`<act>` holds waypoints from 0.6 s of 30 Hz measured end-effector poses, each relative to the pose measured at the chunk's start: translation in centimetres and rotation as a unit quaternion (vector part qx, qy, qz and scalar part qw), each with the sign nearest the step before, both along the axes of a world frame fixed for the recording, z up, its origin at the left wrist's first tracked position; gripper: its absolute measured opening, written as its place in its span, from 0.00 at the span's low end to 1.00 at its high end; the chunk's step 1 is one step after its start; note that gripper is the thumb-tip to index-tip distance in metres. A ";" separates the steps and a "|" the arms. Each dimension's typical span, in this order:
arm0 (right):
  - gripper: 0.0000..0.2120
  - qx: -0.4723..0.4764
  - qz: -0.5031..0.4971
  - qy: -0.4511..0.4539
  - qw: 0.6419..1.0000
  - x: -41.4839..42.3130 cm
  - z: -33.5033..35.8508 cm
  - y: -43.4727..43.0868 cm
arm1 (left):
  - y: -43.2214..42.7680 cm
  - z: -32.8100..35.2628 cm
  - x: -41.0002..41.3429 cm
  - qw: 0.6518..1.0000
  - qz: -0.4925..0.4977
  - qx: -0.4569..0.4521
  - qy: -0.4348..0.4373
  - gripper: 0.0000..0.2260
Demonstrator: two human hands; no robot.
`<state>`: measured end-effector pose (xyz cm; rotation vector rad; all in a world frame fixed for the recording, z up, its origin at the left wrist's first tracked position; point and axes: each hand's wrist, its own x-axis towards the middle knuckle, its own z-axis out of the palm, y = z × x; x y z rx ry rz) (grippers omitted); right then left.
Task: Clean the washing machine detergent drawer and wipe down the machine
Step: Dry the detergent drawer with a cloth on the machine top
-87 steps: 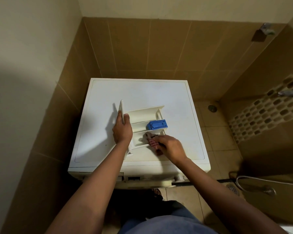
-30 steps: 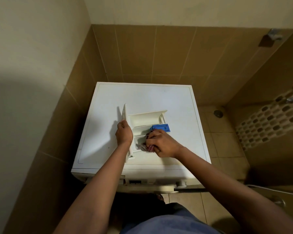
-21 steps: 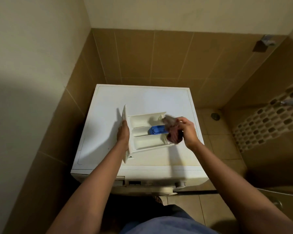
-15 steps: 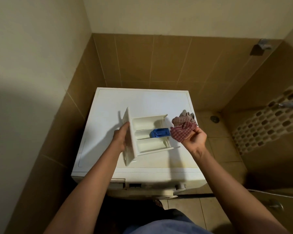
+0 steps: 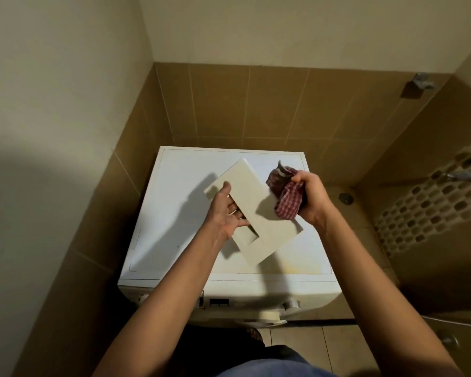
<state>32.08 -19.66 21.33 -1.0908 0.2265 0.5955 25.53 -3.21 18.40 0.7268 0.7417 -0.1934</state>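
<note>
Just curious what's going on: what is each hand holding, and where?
Left hand grips the drawer by the handle slot in its front panel. Right hand clutches a bunched cloth around its middle, ends sticking out.

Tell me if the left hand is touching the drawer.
Touching. The head view shows the left hand gripping the drawer front, thumb on its face, fingers hooked into the handle recess.

White drawer (image 5: 259, 210) face-up, checked cloth (image 5: 287, 200) beside
</note>
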 end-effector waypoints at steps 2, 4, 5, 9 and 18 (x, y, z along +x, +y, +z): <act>0.18 -0.196 0.070 -0.093 0.974 0.2 1.4 0.4 | -1.1 0.9 0.2 1.000 0.017 0.003 -0.019 0.19; 0.15 -0.381 0.153 -0.170 0.896 0.1 1.9 0.8 | -1.8 1.5 0.4 0.999 0.038 0.006 -0.032 0.19; 0.16 -0.444 0.180 -0.199 0.855 0.1 1.6 1.0 | -2.2 1.7 0.4 0.998 0.046 0.006 -0.037 0.18; 0.16 -0.555 0.151 -0.311 0.757 0.2 -1.0 2.2 | -3.6 1.7 -0.1 0.996 0.067 0.017 -0.052 0.14; 0.10 -0.514 0.206 -0.329 0.765 3.3 -1.0 1.9 | 2.5 1.2 -1.8 0.778 0.026 0.625 -0.058 0.11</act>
